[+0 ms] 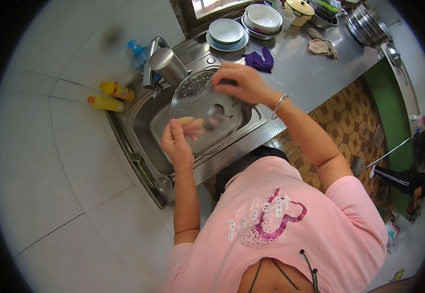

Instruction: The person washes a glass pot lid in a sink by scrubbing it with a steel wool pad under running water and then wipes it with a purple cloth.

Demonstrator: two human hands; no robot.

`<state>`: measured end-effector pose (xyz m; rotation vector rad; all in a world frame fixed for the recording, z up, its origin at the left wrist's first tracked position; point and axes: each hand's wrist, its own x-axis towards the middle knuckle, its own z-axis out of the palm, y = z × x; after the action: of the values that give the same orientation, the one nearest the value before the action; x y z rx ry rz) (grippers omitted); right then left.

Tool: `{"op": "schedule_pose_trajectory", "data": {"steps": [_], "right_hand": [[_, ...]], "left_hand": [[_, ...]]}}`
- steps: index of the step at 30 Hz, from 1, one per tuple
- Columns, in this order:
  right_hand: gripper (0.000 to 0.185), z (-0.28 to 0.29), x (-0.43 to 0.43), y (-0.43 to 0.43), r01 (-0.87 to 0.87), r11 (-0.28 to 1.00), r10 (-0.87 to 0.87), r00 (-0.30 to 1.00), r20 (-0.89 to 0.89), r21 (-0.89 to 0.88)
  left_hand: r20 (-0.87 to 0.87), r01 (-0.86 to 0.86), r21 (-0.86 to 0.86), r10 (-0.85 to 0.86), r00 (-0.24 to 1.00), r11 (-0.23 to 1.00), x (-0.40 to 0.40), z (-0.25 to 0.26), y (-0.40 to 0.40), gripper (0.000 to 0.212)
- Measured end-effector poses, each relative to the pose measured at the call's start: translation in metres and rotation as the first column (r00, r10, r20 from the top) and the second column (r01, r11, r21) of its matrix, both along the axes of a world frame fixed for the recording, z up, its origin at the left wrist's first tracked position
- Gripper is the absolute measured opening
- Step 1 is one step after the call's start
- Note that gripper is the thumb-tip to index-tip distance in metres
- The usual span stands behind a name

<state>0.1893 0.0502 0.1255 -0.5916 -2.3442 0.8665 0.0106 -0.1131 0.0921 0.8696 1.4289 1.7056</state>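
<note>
A round glass pot lid [198,99] with a metal rim and a knob is held over the stainless steel sink [146,124]. My left hand [179,137] grips its near left edge, the thumb on one side and the fingers showing through the glass. At the lid's upper right, my right hand [236,82] is closed around a dark, blurred scrubber [228,82], close against the glass. White suds or droplets spot the lid's upper part. The steel faucet [155,62] stands just beyond the lid.
Two yellow bottles [106,104] and a blue pump bottle [137,55] stand around the sink. Stacked bowls [227,31], a purple cloth [259,59], a tan cloth [322,47] and steel pots [368,25] lie along the counter. A person [403,179] is at the far right.
</note>
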Motion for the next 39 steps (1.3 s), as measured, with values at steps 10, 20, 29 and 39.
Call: {"op": "schedule_pose_trajectory", "data": {"steps": [10, 20, 29, 39], "right_hand": [[0.011, -0.034, 0.005, -0.032, 0.029, 0.984, -0.036, 0.999, -0.040, -0.176], [0.054, -0.057, 0.019, -0.015, 0.024, 0.729, -0.279, 0.923, -0.264, -0.685], [0.054, -0.075, 0.069, -0.039, -0.076, 0.328, -0.441, 0.869, -0.224, -0.942], [0.039, -0.050, 0.107, -0.061, -0.268, 0.158, -0.470, 0.826, -0.311, -0.951]], "left_hand": [[0.045, -0.180, 0.055, 0.178, 0.983, 0.982, -0.021, 0.009, 0.001, 0.042], [-0.154, -0.168, -0.099, 0.152, 0.976, 0.981, -0.013, 0.017, 0.007, 0.043], [-0.385, 0.101, -0.034, -0.106, 0.917, 0.994, 0.019, 0.017, 0.051, 0.041], [0.133, 0.343, 0.090, -0.353, 0.926, 0.935, 0.025, 0.009, 0.090, 0.045]]}}
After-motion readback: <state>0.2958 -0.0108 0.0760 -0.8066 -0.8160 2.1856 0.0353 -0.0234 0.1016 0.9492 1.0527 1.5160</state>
